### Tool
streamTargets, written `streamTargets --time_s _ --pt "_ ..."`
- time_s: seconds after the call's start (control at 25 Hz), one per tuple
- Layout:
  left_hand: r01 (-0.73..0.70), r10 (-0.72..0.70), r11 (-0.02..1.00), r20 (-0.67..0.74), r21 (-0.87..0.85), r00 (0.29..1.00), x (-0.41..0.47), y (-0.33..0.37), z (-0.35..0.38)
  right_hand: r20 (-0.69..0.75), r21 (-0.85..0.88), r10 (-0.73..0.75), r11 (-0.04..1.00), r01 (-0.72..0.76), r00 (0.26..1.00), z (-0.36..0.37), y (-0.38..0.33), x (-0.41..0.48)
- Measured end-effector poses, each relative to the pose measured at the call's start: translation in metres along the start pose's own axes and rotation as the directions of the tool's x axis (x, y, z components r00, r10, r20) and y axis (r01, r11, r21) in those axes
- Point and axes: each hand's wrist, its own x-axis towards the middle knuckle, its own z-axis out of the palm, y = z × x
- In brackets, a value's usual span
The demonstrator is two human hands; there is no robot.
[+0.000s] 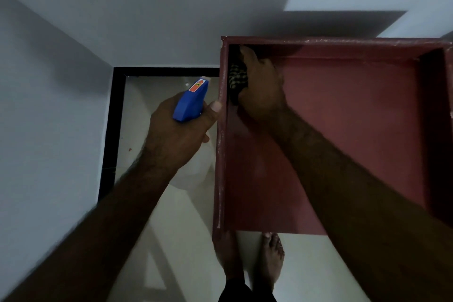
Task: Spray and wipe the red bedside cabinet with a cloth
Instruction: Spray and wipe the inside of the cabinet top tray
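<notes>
Dim light, view straight down.

Red cabinet [221,154]: fills the right half of the view. Flat top with a raised rim on its left, far and right sides. Paint is chipped pale along the left rim. The far side stands against a white wall [147,19].

Right hand [263,88]: inside the cabinet's far left corner, palm down, fingers curled over a dark checked cloth [237,78]. It grips the cloth and presses it against the inner face of the left rim. Fingertips reach up to the far rim. The forearm crosses the cabinet top diagonally from the near right.

Cloth: bunched, mostly hidden under the hand. Only a checked fold shows between the hand and the cabinet's left rim.

Left hand [179,127]: outside the cabinet, just beside its left rim. Fingers are wrapped around the neck of a spray bottle [190,102]. The thumb tip lies close to the rim, but contact cannot be told.

Spray bottle: blue head with an orange label, nozzle aimed away toward the far wall. The white body hangs below the hand, left of the cabinet and off the floor.

Floor [171,228]: pale and glossy, left of and in front of the cabinet. A black skirting strip [117,117] runs where it meets the walls.

Two bare feet [272,260] stand at the cabinet's near edge, the left one partly under its corner.
</notes>
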Motion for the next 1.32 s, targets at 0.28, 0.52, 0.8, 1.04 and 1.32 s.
streamTargets --time_s 0.28,0.52,0.8,1.04,1.32 --pt "-0.009 0.009 1.0 0.0 0.027 1.0 -0.016 -0.004 -0.005 0.015 0.067 -0.059 0.996 0.058 0.998 0.007 0.003 -0.038" --pt "-0.035 0.035 0.999 0.005 -0.021 0.999 -0.037 -0.005 -0.007 0.088 0.025 -0.016 1.0 0.014 0.996 0.025 0.014 -0.085" --pt "-0.003 0.002 1.0 -0.035 -0.028 0.999 -0.081 -0.017 -0.002 0.09 0.068 0.004 0.998 -0.01 0.996 0.038 0.01 -0.153" --pt "0.016 -0.021 0.996 -0.057 -0.089 0.998 -0.135 -0.027 0.004 0.146 0.096 0.071 0.992 -0.085 0.987 0.05 0.008 -0.212" --pt "0.04 -0.05 0.992 -0.077 -0.123 0.996 -0.19 -0.055 0.017 0.162 0.176 0.097 0.976 -0.125 0.982 0.065 0.007 -0.264"
